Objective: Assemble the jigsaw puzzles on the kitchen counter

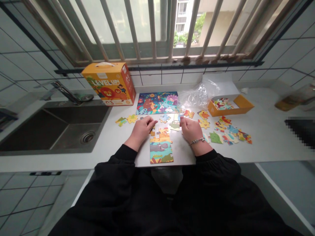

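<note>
A rectangular, multicoloured cardboard puzzle section (161, 151) lies joined, bright knobbed cardboard pieces (216, 137) lie loose, and whether the curled left hand (142, 130) or right hand (192, 131) pinches anything is unclear.

Box (107, 86) stands behind and right of sink (54, 127).

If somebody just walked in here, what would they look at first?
Probably the big orange "LEVEL UP!" box, standing at the back beside the sink. Next might be the dark blue animal picture just right of it. Then their eyes might drop to the partly joined puzzle at the counter's front edge, between the two hands.
</note>
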Available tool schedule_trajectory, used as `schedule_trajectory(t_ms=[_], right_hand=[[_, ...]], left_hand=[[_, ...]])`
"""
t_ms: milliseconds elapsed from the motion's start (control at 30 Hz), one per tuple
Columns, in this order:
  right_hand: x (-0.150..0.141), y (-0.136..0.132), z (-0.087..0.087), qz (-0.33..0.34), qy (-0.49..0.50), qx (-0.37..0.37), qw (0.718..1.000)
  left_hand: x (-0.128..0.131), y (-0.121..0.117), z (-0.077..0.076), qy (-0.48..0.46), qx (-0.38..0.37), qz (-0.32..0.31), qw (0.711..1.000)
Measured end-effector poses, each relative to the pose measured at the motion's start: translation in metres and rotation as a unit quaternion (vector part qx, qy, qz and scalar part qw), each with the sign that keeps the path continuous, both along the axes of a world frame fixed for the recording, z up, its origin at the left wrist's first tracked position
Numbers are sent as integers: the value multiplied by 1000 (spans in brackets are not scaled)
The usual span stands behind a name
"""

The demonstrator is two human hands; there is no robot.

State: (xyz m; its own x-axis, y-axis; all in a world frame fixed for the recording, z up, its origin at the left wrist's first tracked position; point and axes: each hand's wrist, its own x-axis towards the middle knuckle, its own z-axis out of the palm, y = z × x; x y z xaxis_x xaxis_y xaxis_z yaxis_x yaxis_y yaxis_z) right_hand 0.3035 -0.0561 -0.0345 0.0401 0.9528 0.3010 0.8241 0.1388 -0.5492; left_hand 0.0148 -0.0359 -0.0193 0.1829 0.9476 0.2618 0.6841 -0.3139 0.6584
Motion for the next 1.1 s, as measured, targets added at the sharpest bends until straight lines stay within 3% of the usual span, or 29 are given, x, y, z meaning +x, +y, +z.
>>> schedule_trajectory(t_ms=[100,200,367,733,1100], right_hand=[[-1,1,-1,0,-11,-6,1000],[-1,1,0,6,-16,-3,1000],[-1,2,0,13,-17,3,1000],[-2,1,0,13,-10,11,1000],[-2,1,0,12,-16,-3,1000]], left_hand=[[17,5,-9,26,-4,-19,999],[17,4,-14,40,-4,16,999],[15,4,-12,100,-11,39,994],[42,-3,-4,226,-23,75,971],[43,-3,-16,290,35,73,954]])
